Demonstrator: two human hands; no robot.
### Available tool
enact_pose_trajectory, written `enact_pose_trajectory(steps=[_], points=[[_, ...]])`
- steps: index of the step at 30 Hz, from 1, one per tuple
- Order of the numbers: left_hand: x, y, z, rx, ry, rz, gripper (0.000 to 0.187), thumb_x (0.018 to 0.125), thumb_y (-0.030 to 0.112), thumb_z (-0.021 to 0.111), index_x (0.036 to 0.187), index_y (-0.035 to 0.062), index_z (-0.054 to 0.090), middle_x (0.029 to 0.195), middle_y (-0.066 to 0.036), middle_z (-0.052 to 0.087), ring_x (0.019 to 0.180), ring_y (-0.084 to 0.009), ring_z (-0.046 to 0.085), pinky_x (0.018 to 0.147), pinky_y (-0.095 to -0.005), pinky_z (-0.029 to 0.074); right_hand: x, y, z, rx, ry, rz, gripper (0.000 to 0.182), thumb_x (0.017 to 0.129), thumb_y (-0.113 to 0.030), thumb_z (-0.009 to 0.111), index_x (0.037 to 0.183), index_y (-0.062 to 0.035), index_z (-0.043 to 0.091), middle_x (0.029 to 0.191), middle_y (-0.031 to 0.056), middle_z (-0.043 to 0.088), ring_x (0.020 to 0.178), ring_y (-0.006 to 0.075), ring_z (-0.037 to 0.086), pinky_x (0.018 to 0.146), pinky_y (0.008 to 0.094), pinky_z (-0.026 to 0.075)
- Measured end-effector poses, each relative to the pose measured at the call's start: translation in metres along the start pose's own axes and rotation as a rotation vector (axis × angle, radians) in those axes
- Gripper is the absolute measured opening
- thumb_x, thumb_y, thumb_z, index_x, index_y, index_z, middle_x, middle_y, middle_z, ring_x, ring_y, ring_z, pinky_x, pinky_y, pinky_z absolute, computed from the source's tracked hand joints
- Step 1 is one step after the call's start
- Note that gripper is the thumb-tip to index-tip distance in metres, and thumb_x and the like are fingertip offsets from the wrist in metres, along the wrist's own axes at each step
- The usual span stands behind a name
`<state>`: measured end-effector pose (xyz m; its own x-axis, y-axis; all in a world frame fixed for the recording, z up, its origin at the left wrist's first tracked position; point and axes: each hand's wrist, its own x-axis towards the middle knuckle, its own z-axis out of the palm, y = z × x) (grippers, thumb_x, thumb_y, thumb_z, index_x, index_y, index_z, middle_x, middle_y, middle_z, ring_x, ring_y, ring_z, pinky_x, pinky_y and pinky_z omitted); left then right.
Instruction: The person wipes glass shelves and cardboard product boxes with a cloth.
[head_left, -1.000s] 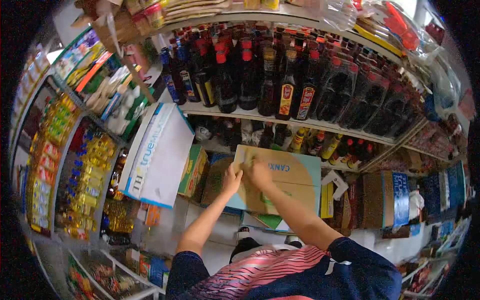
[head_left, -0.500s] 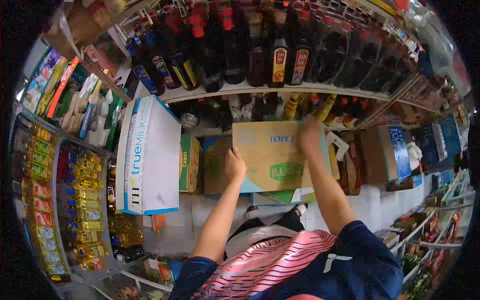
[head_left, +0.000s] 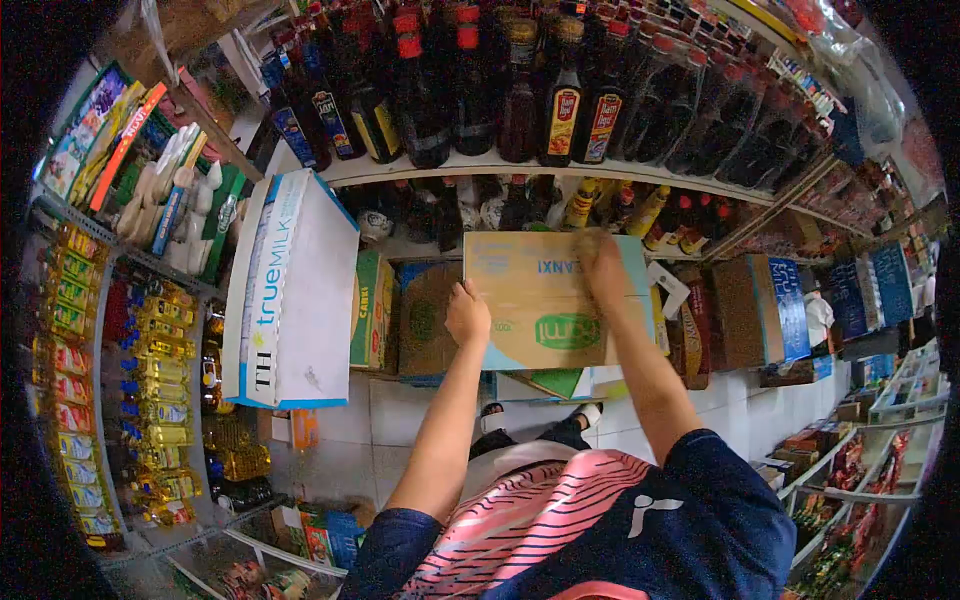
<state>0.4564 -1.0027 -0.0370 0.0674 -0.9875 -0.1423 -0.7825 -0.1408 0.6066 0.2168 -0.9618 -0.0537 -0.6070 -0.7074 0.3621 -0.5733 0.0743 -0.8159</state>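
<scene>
In front of me, a brown cardboard carton [head_left: 515, 315] shows a flat face printed with "CANXI" and a green Fami logo. My left hand [head_left: 468, 315] grips its left edge, the thumb lying at the front. Near the carton's upper right lies my right hand [head_left: 600, 270], so smeared by motion that its fingers do not show clearly. Another brown carton [head_left: 425, 330] sits partly hidden behind the left edge. Farther left are a green and yellow Canxi carton [head_left: 371, 312] and a big white TH true MILK box [head_left: 305, 300].
Dark sauce bottles [head_left: 480, 100] line the shelf [head_left: 450, 172] above the carton, with smaller bottles [head_left: 580, 205] beneath it. Bottles of yellow oil [head_left: 165, 400] fill the left rack. More cartons [head_left: 745, 310] stand to the right. White floor tiles [head_left: 720, 425] show below.
My right hand has shifted slightly left and down over the carton's face. My left hand keeps its hold on the left edge. The camera view has moved slightly.
</scene>
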Motion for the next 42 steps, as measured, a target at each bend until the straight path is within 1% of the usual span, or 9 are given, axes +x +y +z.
enact_pose_trajectory(steps=[9,14,20,24,27,30,33,36,42], points=[[0.001,-0.003,0.006,0.052,0.092,0.021,0.044,0.090,0.038,0.027,0.098,0.0014,0.051,0.085,-0.020,0.058,0.076,-0.0349,0.058,0.063,-0.0458,0.046,-0.032,-0.005,0.026,-0.507,-0.278,0.040,0.028,0.071,-0.014,0.058,0.094,0.0000,0.054,0.098,0.0193,0.053,0.091,0.0354,0.049,0.077,0.0424,0.041],[0.005,-0.012,0.009,0.019,0.012,0.038,0.046,0.090,0.038,0.027,0.105,0.0005,0.049,0.091,-0.020,0.058,0.081,-0.0355,0.056,0.068,-0.0471,0.045,-0.094,-0.081,0.013,-0.322,-0.472,-0.492,0.034,0.063,-0.014,0.062,0.095,-0.0029,0.054,0.098,0.0179,0.053,0.090,0.0354,0.049,0.076,0.0426,0.041],[0.000,-0.001,-0.003,-0.018,-0.052,0.030,0.049,0.090,0.039,0.025,0.110,-0.0005,0.046,0.097,-0.021,0.056,0.088,-0.0362,0.054,0.074,-0.0481,0.042,-0.058,-0.029,-0.095,-0.564,-0.188,0.011,0.034,0.075,-0.026,0.057,0.100,-0.0044,0.055,0.103,0.0208,0.051,0.101,0.0348,0.045,0.086,0.0442,0.037],[-0.002,0.004,-0.006,0.013,-0.068,-0.018,0.050,0.090,0.040,0.025,0.113,-0.0011,0.044,0.099,-0.020,0.056,0.087,-0.0359,0.055,0.073,-0.0483,0.042,-0.062,-0.036,-0.088,-0.690,0.165,-0.138,0.040,0.070,-0.020,0.063,0.103,-0.0004,0.051,0.108,0.0205,0.049,0.097,0.0371,0.046,0.083,0.0409,0.039],[0.000,0.002,-0.004,-0.035,-0.105,-0.037,0.049,0.090,0.039,0.025,0.116,0.0008,0.043,0.107,-0.019,0.052,0.094,-0.0338,0.052,0.080,-0.0465,0.040,-0.078,-0.063,-0.040,-0.369,-0.052,0.138,0.050,0.073,-0.030,0.058,0.111,-0.0005,0.046,0.115,0.0214,0.043,0.104,0.0365,0.042,0.088,0.0428,0.034],[-0.006,-0.006,0.008,0.067,0.268,0.429,0.047,0.090,0.038,0.028,0.121,0.0036,0.039,0.119,-0.017,0.045,0.109,-0.0307,0.043,0.091,-0.0432,0.033,-0.093,-0.076,0.034,-0.387,-0.203,-0.028,0.056,0.080,-0.039,0.049,0.118,0.0008,0.043,0.127,0.0226,0.034,0.116,0.0372,0.032,0.096,0.0410,0.025],[-0.022,0.001,-0.008,-0.036,-0.037,1.001,0.046,0.090,0.036,0.033,0.125,0.0062,0.036,0.129,-0.015,0.034,0.121,-0.0287,0.030,0.099,-0.0411,0.024,-0.080,-0.082,0.055,0.122,-0.448,-0.004,0.049,0.083,-0.034,0.046,0.120,-0.0009,0.042,0.129,0.0214,0.032,0.119,0.0356,0.030,0.097,0.0404,0.025],[-0.020,0.000,-0.002,0.201,-0.109,0.956,0.047,0.088,0.034,0.040,0.126,0.0068,0.036,0.132,-0.016,0.030,0.125,-0.0286,0.023,0.102,-0.0408,0.019,-0.071,-0.050,0.042,0.287,-0.350,0.060,0.043,0.084,-0.027,0.045,0.118,-0.0010,0.043,0.128,0.0211,0.034,0.115,0.0369,0.034,0.095,0.0405,0.028],[-0.030,0.020,0.005,0.445,-0.186,0.885,0.047,0.085,0.021,0.045,0.127,0.0029,0.033,0.138,-0.012,0.016,0.128,-0.0269,0.016,0.104,-0.0393,0.018,-0.057,0.029,-0.086,-0.616,0.092,0.028,0.047,0.081,-0.040,0.049,0.109,-0.0026,0.049,0.114,0.0216,0.046,0.102,0.0369,0.045,0.084,0.0421,0.038]])
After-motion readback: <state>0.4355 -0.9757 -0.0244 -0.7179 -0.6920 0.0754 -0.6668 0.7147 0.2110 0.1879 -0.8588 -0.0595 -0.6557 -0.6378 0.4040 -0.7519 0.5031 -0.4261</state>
